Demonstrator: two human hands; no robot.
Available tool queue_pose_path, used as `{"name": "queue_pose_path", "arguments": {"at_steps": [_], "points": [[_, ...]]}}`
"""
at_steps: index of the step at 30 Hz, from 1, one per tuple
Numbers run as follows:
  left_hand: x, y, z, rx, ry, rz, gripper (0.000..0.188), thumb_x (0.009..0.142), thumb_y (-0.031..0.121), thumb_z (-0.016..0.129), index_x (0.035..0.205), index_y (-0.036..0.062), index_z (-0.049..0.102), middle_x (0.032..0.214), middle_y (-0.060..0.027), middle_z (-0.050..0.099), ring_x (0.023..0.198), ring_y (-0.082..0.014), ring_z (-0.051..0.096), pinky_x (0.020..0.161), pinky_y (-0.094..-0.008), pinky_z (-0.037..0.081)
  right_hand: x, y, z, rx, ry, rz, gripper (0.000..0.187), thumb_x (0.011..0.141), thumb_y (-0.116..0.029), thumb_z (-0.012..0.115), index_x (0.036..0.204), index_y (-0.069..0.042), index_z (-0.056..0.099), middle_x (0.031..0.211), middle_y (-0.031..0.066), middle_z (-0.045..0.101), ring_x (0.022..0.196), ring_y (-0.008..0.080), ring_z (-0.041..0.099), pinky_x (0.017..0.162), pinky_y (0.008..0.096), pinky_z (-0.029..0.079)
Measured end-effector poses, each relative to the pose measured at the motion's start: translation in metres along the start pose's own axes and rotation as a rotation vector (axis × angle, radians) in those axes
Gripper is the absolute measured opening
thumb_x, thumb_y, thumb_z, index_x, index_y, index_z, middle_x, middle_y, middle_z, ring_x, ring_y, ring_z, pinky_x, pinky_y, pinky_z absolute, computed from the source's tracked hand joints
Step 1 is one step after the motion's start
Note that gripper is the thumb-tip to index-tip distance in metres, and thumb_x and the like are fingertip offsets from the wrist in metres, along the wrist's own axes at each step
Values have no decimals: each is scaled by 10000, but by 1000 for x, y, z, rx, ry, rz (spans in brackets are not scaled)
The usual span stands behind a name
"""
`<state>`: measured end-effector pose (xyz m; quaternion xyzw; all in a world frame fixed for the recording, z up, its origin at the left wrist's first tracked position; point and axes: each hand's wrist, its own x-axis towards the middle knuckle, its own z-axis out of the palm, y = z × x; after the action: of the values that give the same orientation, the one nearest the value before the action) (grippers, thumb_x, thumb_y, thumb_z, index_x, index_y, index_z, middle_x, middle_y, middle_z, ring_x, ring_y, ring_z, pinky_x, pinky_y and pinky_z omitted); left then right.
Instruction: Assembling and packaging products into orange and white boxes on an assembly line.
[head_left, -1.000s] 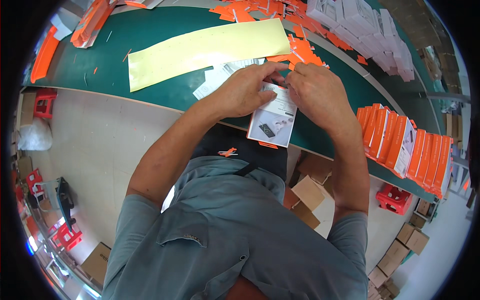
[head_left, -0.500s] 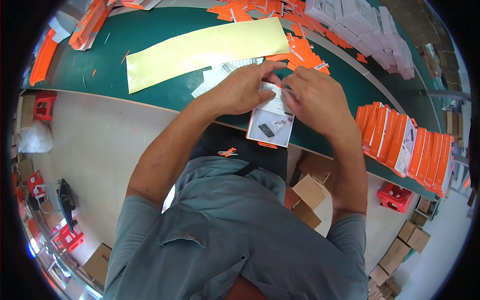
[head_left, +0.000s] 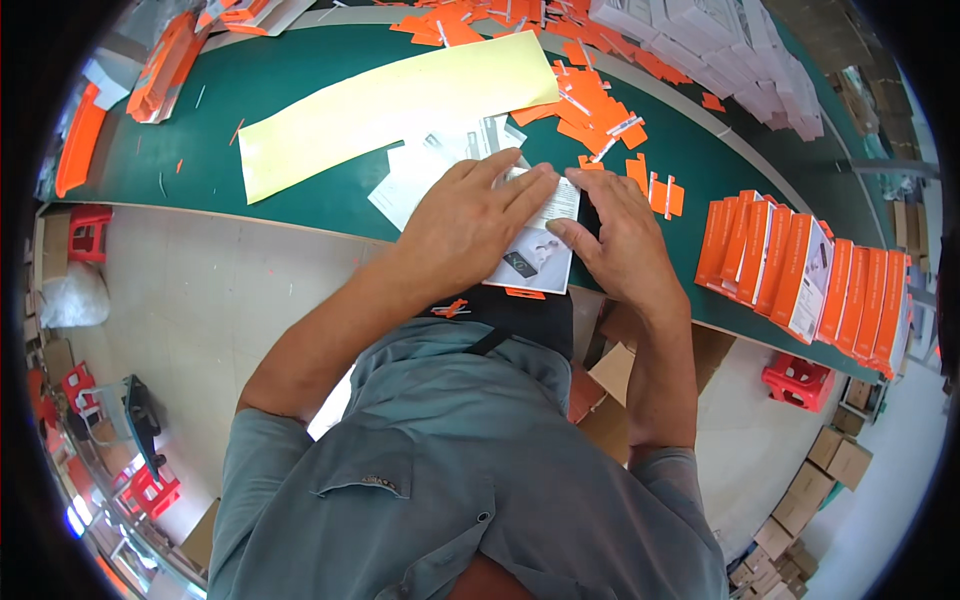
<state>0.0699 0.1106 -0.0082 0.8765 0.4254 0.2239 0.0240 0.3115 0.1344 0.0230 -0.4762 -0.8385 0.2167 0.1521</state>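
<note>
A small flat box (head_left: 538, 265) with a pictured white, grey and purple face lies at the table's front edge. On its upper part rests a white printed leaflet (head_left: 562, 204). My left hand (head_left: 468, 215) lies over the leaflet and the box's left side, its fingers stretched out flat. At the right edge is my right hand (head_left: 622, 232), fingers extended and thumb apart, touching the box and leaflet. Both hands hide part of the leaflet. Behind my left hand, white printed sheets (head_left: 398, 187) lie partly under a long pale-yellow sheet (head_left: 390, 108).
Orange card pieces (head_left: 590, 105) litter the far side of the green table (head_left: 310, 200). A row of orange boxes (head_left: 765, 260) stands at the right, with stacked white boxes (head_left: 700, 50) behind. Orange trays (head_left: 165, 70) sit far left. A red stool (head_left: 798, 382) is below the right edge.
My pinched fingers at the top of the box have opened out. My left hand now lies flat over the leaflet, and my right hand has moved down along the right edge.
</note>
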Motion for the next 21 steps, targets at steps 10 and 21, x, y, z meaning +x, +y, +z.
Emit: {"name": "queue_pose_path", "arguments": {"at_steps": [10,21], "points": [[-24,68,-14,-83,-55,-305,711,895,354,817,1483,5,624,1534,-181,654,1380,-453,592,1071,-518,516,-4,1,4,-21,47,7,569,955,-247,860,1424,-14,639,1336,202,704,1281,392,630,1076,470,514],[-37,49,-33,-315,58,-28,697,765,305,908,1395,105,688,1535,-181,579,1370,-479,566,1084,-568,505,-50,-20,-41,62,160,-242,799,810,-291,955,1489,-50,610,1520,198,594,1406,414,568,1126,538,489]]}}
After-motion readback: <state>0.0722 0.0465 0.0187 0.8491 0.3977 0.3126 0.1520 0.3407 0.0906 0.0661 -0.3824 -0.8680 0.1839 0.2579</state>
